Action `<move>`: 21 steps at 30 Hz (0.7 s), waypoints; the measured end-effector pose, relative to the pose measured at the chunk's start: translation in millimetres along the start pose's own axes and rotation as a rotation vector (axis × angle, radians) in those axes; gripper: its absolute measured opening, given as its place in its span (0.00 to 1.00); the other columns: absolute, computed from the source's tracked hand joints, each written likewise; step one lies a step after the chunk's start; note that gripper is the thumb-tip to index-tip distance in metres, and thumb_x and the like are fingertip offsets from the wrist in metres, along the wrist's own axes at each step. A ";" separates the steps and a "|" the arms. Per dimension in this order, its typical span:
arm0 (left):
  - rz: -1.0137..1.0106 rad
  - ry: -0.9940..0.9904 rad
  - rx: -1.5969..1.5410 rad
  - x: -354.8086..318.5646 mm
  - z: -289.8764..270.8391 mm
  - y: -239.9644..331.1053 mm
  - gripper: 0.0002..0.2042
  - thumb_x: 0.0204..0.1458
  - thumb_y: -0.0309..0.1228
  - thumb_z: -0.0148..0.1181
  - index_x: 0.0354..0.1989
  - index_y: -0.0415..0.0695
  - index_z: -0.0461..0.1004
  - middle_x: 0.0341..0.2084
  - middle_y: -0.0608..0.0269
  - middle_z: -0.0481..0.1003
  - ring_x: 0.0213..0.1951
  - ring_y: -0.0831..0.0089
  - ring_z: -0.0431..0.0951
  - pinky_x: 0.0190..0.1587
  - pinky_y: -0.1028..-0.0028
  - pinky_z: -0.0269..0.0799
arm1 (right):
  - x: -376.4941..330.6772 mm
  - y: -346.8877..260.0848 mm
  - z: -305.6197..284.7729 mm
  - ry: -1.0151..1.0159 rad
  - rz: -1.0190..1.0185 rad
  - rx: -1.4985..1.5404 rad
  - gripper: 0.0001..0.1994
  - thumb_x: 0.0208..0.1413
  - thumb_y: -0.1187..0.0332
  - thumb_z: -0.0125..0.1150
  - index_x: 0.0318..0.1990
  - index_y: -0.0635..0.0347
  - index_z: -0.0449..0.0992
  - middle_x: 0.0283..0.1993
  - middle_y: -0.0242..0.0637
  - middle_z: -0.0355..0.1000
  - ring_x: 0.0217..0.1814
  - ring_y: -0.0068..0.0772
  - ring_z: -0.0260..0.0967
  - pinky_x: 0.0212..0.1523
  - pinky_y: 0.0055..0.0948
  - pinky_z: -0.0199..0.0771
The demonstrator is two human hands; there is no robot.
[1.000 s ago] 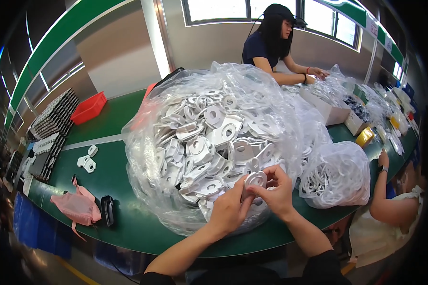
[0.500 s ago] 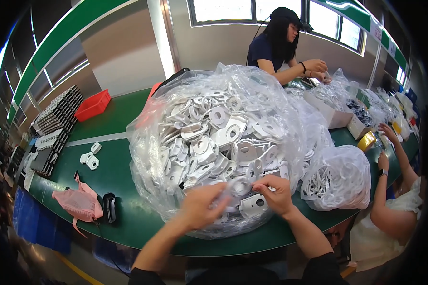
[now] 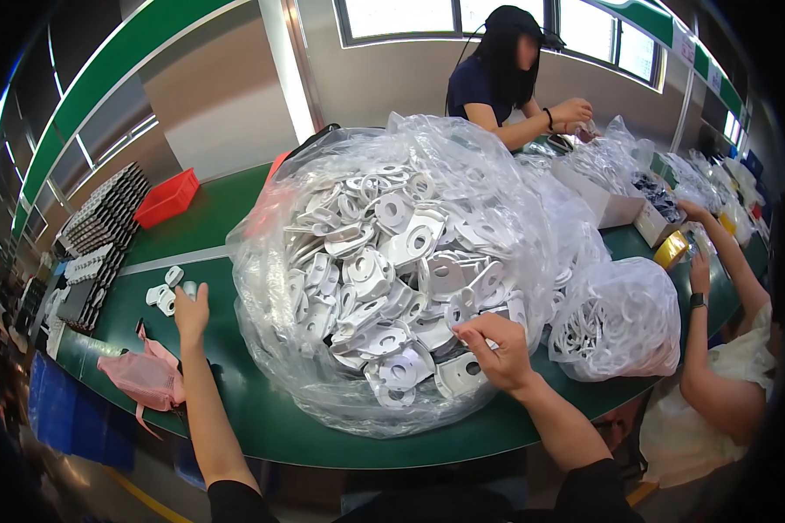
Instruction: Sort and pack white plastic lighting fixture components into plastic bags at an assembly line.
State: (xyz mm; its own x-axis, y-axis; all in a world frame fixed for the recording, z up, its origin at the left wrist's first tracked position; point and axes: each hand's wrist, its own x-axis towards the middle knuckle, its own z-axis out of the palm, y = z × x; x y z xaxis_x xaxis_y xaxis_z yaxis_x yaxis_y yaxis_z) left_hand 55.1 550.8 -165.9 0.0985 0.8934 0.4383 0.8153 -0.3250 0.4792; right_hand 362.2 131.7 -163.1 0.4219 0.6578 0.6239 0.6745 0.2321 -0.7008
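A large clear plastic bag [image 3: 497, 187] heaped with white flat plastic parts [image 3: 392, 261] sits on the green table [image 3: 262, 410] in front of me. My right hand [image 3: 497, 349] is at the bag's near side, its fingers pinched on one white part among the heap. My left hand [image 3: 192, 312] is stretched out to the left over the table, its fingertips closed on a small white part next to a few loose white parts [image 3: 161, 292] lying there.
A pink mesh pouch [image 3: 144, 379] lies near the table's left edge, with black trays [image 3: 105, 222] and a red bin [image 3: 167, 198] behind. A smaller bag of white rings [image 3: 619, 318] sits to the right. One person [image 3: 506, 78] works across the table, another's arm [image 3: 715, 349] at right.
My left hand has left the bag and swung out left to the loose parts on the table. My right hand stays at the bag, shifted slightly right.
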 end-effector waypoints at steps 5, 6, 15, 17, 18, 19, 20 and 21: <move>0.400 0.155 -0.140 -58.9 -7.9 99.8 0.29 0.51 0.35 0.58 0.59 0.33 0.59 0.56 0.39 0.61 0.59 0.48 0.59 0.62 0.61 0.51 | 1.7 -6.0 -0.2 -0.012 0.024 -0.083 0.04 0.51 0.75 0.60 0.35 0.63 0.78 0.27 0.38 0.72 0.26 0.31 0.70 0.28 0.24 0.67; 0.502 0.184 -0.164 -74.1 -9.4 122.3 0.27 0.51 0.34 0.58 0.58 0.35 0.61 0.54 0.41 0.63 0.58 0.49 0.61 0.61 0.61 0.53 | 2.9 -5.4 0.6 0.020 0.021 -0.098 0.05 0.50 0.76 0.60 0.35 0.63 0.78 0.27 0.38 0.72 0.26 0.31 0.69 0.27 0.24 0.67; 0.824 -0.305 -0.147 -195.8 -6.4 216.6 0.10 0.49 0.34 0.57 0.35 0.40 0.71 0.32 0.54 0.73 0.38 0.57 0.71 0.41 0.61 0.64 | 18.8 -0.8 -56.8 0.386 0.043 -0.444 0.05 0.46 0.74 0.65 0.31 0.62 0.75 0.26 0.37 0.71 0.23 0.32 0.66 0.23 0.26 0.64; 0.799 -0.246 -0.078 -200.2 -4.0 218.8 0.07 0.48 0.31 0.57 0.32 0.42 0.70 0.29 0.54 0.73 0.36 0.56 0.71 0.41 0.61 0.63 | 14.3 -1.3 -70.3 0.364 0.197 -0.457 0.05 0.47 0.73 0.64 0.30 0.62 0.75 0.25 0.38 0.71 0.21 0.31 0.65 0.23 0.26 0.64; 0.809 -0.250 -0.091 -199.9 -6.1 219.6 0.07 0.48 0.31 0.57 0.32 0.42 0.70 0.29 0.54 0.73 0.36 0.56 0.71 0.41 0.61 0.63 | 9.3 -1.0 -77.7 0.340 0.189 -0.522 0.06 0.47 0.71 0.64 0.29 0.63 0.75 0.26 0.38 0.72 0.22 0.31 0.67 0.23 0.27 0.65; 0.749 -0.294 -0.157 -198.9 -7.9 221.0 0.06 0.48 0.30 0.57 0.31 0.42 0.70 0.29 0.54 0.73 0.36 0.56 0.71 0.41 0.61 0.63 | 3.5 -4.0 -85.0 0.349 0.194 -0.538 0.06 0.47 0.71 0.64 0.29 0.63 0.75 0.26 0.38 0.72 0.22 0.31 0.67 0.23 0.27 0.65; 0.687 -0.338 -0.221 -197.8 -8.2 221.8 0.06 0.48 0.29 0.57 0.31 0.42 0.70 0.28 0.54 0.73 0.36 0.56 0.72 0.41 0.61 0.63 | -2.6 -9.4 -91.6 0.308 0.230 -0.604 0.05 0.46 0.72 0.64 0.29 0.63 0.75 0.25 0.39 0.72 0.23 0.34 0.67 0.25 0.29 0.66; 0.696 -0.280 -0.269 -197.4 -6.8 221.4 0.06 0.47 0.26 0.57 0.33 0.41 0.70 0.27 0.53 0.73 0.35 0.54 0.72 0.39 0.60 0.64 | -8.6 -13.7 -97.9 0.265 0.265 -0.668 0.05 0.46 0.72 0.64 0.29 0.63 0.75 0.25 0.39 0.71 0.24 0.36 0.68 0.27 0.31 0.67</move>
State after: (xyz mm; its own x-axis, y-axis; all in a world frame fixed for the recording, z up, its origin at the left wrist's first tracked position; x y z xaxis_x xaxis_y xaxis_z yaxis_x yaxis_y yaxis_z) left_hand 212.3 300.5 -141.2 0.7032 0.4911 0.5142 0.3517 -0.8687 0.3488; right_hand 408.6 52.8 -125.1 0.6952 0.4178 0.5849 0.7177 -0.4478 -0.5333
